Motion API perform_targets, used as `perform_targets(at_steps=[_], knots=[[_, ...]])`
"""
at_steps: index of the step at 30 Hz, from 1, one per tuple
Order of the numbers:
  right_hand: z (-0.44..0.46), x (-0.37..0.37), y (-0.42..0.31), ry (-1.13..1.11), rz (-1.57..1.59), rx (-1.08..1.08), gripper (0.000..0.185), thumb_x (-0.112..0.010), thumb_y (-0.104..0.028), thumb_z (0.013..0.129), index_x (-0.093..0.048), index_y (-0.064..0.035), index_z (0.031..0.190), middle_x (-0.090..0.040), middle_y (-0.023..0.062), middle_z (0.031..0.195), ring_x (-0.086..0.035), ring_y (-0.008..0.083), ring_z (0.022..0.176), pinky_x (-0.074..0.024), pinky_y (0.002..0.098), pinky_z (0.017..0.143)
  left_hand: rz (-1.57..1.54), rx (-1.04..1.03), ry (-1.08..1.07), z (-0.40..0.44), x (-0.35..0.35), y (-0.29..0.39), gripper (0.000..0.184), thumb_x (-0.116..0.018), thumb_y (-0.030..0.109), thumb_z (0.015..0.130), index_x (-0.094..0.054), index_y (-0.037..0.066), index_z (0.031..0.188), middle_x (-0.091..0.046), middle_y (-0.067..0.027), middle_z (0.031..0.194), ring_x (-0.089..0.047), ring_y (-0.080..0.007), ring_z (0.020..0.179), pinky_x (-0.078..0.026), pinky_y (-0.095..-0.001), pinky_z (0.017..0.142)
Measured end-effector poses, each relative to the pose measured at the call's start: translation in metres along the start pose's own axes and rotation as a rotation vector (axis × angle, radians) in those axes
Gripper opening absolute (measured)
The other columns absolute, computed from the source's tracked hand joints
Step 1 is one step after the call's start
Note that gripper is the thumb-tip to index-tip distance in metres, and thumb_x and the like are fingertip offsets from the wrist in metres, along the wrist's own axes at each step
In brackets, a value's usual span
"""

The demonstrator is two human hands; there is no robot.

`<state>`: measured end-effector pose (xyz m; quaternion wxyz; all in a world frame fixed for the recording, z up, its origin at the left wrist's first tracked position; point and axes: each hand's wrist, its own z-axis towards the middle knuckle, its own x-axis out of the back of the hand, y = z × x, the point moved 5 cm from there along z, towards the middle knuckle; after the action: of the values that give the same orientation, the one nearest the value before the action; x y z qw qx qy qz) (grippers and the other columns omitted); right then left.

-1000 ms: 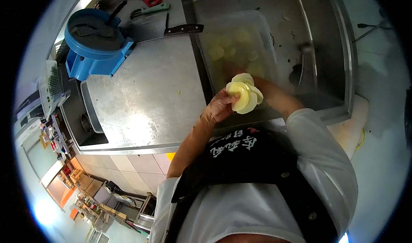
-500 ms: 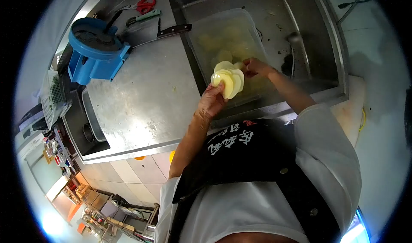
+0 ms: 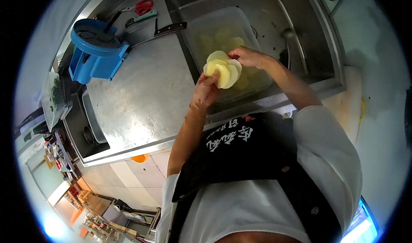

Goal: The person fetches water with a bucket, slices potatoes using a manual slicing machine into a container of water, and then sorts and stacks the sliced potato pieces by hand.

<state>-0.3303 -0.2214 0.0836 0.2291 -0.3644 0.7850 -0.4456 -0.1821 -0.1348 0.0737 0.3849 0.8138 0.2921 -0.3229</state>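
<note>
My left hand (image 3: 207,89) is closed on a fanned stack of thin, pale yellow potato slices (image 3: 220,72), its thumb pressed over the front one. At the upper right edge of that stack, my right hand (image 3: 249,57) has its fingers pinched together on the rim of a potato slice; the fingertips are partly hidden. Both hands are above a clear plastic tub (image 3: 195,33) of cloudy water, in which more slices lie blurred under the surface.
The tub sits in a steel sink (image 3: 274,17). Left of it is a steel worktop (image 3: 141,88) bearing a knife (image 3: 171,28), a green-handled peeler (image 3: 146,16), red-handled scissors (image 3: 143,6) and a blue plastic device (image 3: 96,50). A ladle (image 3: 288,34) lies right of the tub.
My right hand has risen from low over the water to the edge of the stack. The left hand and its slices have shifted slightly left, and the slices are turned more face-up.
</note>
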Motion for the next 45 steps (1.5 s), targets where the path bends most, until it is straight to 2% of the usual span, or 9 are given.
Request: perform_targets(at_steps=[15, 18, 21, 28, 32, 35, 38, 41, 45], knots=[[0.029, 0.032, 0.032, 0.057, 0.467, 0.054, 0.037, -0.054, -0.014, 0.087, -0.051, -0.0034, 0.122, -0.06, 0.0046, 0.108, -0.056, 0.0112, 0.096, -0.0445, 0.0266, 0.083, -0.09, -0.013, 0.009, 0.01, -0.001, 0.027, 0.028, -0.06, 0.01, 0.085, -0.055, 0.012, 0.113, -0.061, -0.002, 0.107, -0.059, -0.0174, 0.099, -0.051, -0.0325, 0.083], [0.078, 0.018, 0.175, 0.037, -0.733, -0.128, 0.054, -0.064, -0.015, 0.077, -0.046, -0.0012, 0.126, -0.059, 0.0092, 0.11, -0.056, 0.0213, 0.101, -0.0459, 0.0312, 0.082, -0.103, -0.036, 0.042, 0.012, 0.007, 0.035, 0.03, -0.061, 0.016, 0.085, -0.054, 0.011, 0.114, -0.061, -0.0027, 0.108, -0.059, -0.0175, 0.1, -0.051, -0.0308, 0.081], [0.086, -0.022, 0.224, 0.009, -0.891, -0.34, 0.054, -0.065, -0.013, 0.075, -0.046, -0.0011, 0.125, -0.059, 0.0099, 0.11, -0.056, 0.0216, 0.1, -0.0472, 0.0318, 0.081, -0.101, -0.016, 0.074, 0.009, 0.005, 0.043, 0.027, -0.061, 0.015, 0.085, -0.055, 0.013, 0.112, -0.061, -0.0014, 0.107, -0.06, -0.017, 0.097, -0.051, -0.0299, 0.077], [0.053, -0.003, 0.175, 0.092, -0.073, -0.519, 0.056, -0.069, -0.01, 0.072, -0.048, -0.0011, 0.123, -0.058, 0.0117, 0.11, -0.057, 0.0224, 0.098, -0.0501, 0.033, 0.077, -0.094, -0.008, 0.057, 0.006, 0.011, 0.04, 0.023, -0.059, 0.015, 0.086, -0.056, 0.017, 0.109, -0.062, 0.0017, 0.101, -0.062, -0.0144, 0.086, -0.049, -0.0262, 0.061], [0.013, 0.021, 0.098, 0.084, 0.414, -0.311, 0.055, -0.068, -0.01, 0.076, -0.046, -0.0026, 0.126, -0.056, 0.0093, 0.117, -0.054, 0.0201, 0.106, -0.0468, 0.033, 0.086, -0.058, 0.022, 0.044, 0.005, 0.014, 0.035, 0.03, -0.061, 0.012, 0.085, -0.054, 0.015, 0.114, -0.061, 0.0003, 0.104, -0.06, -0.0164, 0.093, -0.051, -0.0298, 0.072], [0.013, 0.031, 0.077, 0.047, 0.482, 0.02, 0.053, -0.068, -0.008, 0.076, -0.048, -0.0021, 0.124, -0.057, 0.0091, 0.114, -0.055, 0.0191, 0.103, -0.0461, 0.0322, 0.086, 0.0, 0.042, 0.048, -0.001, -0.001, 0.023, 0.041, -0.062, 0.01, 0.083, -0.048, 0.015, 0.121, -0.059, -0.0006, 0.108, -0.058, -0.0175, 0.099, -0.05, -0.0328, 0.081], [-0.008, 0.024, 0.024, 0.184, 0.441, -0.073, 0.047, -0.064, -0.006, 0.076, -0.05, -0.0039, 0.121, -0.056, 0.0068, 0.114, -0.054, 0.0163, 0.103, -0.0462, 0.0294, 0.085, 0.035, 0.1, 0.011, -0.003, -0.006, 0.007, 0.053, -0.064, 0.009, 0.082, -0.04, 0.014, 0.129, -0.056, -0.0011, 0.112, -0.056, -0.0176, 0.102, -0.049, -0.035, 0.085], [-0.006, 0.017, 0.005, 0.084, 0.245, 0.132, 0.045, -0.061, -0.007, 0.079, -0.049, -0.0046, 0.123, -0.056, 0.0047, 0.115, -0.053, 0.0151, 0.105, -0.0446, 0.0292, 0.086, 0.042, 0.267, -0.131, -0.006, -0.014, 0.002, 0.05, -0.064, 0.009, 0.083, -0.041, 0.012, 0.128, -0.056, -0.002, 0.112, -0.057, -0.0175, 0.101, -0.05, -0.0351, 0.084], [-0.017, -0.008, -0.017, 0.183, 0.361, -0.01, 0.039, -0.056, -0.022, 0.086, -0.051, -0.0046, 0.121, -0.056, 0.0054, 0.115, -0.053, 0.0157, 0.104, -0.0448, 0.0303, 0.084, 0.046, 0.137, -0.077, -0.006, -0.014, 0.0, 0.038, -0.061, 0.012, 0.085, -0.048, 0.012, 0.121, -0.058, -0.0026, 0.108, -0.059, -0.0151, 0.094, -0.051, -0.0301, 0.075]])
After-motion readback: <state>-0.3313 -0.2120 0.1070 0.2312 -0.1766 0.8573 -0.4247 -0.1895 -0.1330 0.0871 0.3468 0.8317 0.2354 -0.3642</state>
